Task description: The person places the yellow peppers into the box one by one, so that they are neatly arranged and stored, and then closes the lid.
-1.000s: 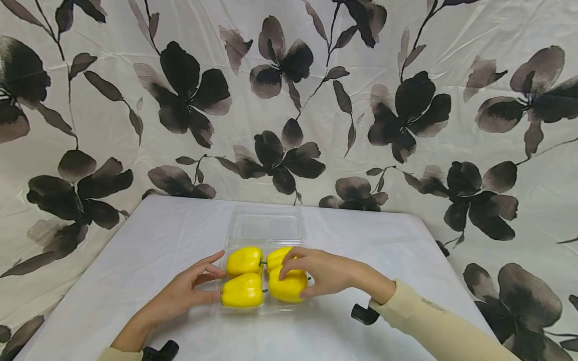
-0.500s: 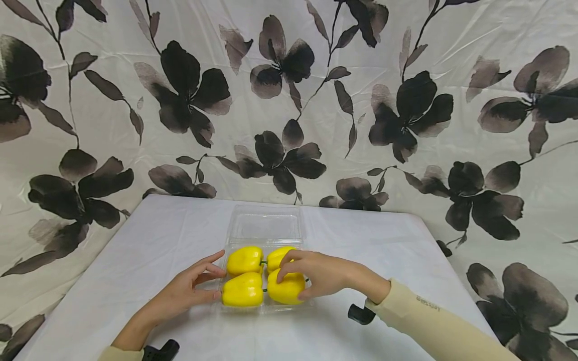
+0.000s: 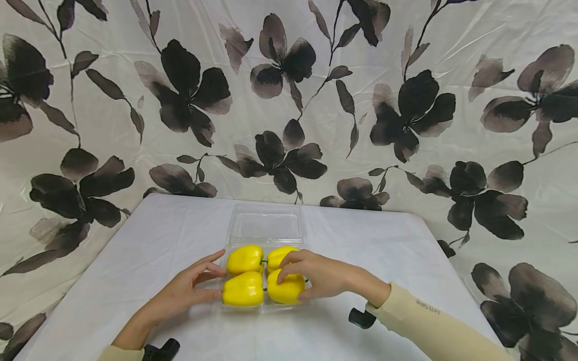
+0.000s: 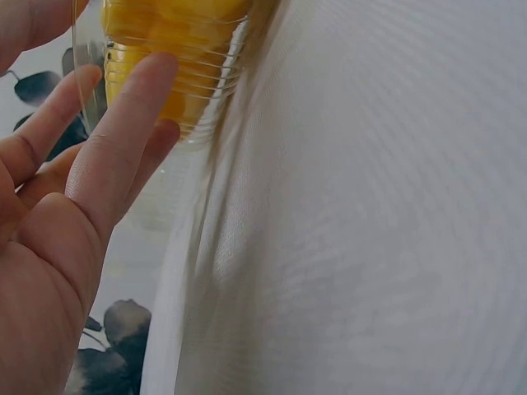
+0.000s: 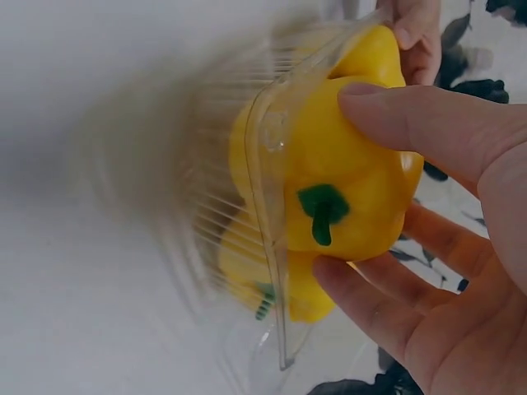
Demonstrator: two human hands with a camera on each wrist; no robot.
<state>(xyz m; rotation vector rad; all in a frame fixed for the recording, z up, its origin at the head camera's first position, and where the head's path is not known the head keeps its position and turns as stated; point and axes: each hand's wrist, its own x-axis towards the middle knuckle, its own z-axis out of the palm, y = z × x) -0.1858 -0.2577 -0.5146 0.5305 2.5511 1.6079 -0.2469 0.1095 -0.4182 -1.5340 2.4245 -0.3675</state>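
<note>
Several yellow bell peppers sit in an open clear plastic clamshell box [image 3: 286,309], two on the left and two on the right. My right hand [image 3: 322,273] holds the front right bell pepper [image 3: 285,288], thumb on one side and fingers on the other; its green stem [image 5: 323,210] shows in the right wrist view. On the box's left side, my left hand [image 3: 185,291] touches the ribbed wall with fairly straight fingers, beside the front left bell pepper [image 3: 243,289]. Behind lie the back left bell pepper [image 3: 244,259] and the back right bell pepper [image 3: 276,256], partly covered by my right hand.
The box's clear lid [image 3: 265,225] lies folded back toward the rear of the table. A white cloth [image 3: 375,240] covers the table. Behind hangs a curtain with dark printed flowers [image 3: 271,155].
Half a second ago my right hand and the front right bell pepper shifted slightly left, and the pepper settled lower. Since then little has moved. My left hand stays at the box's side.
</note>
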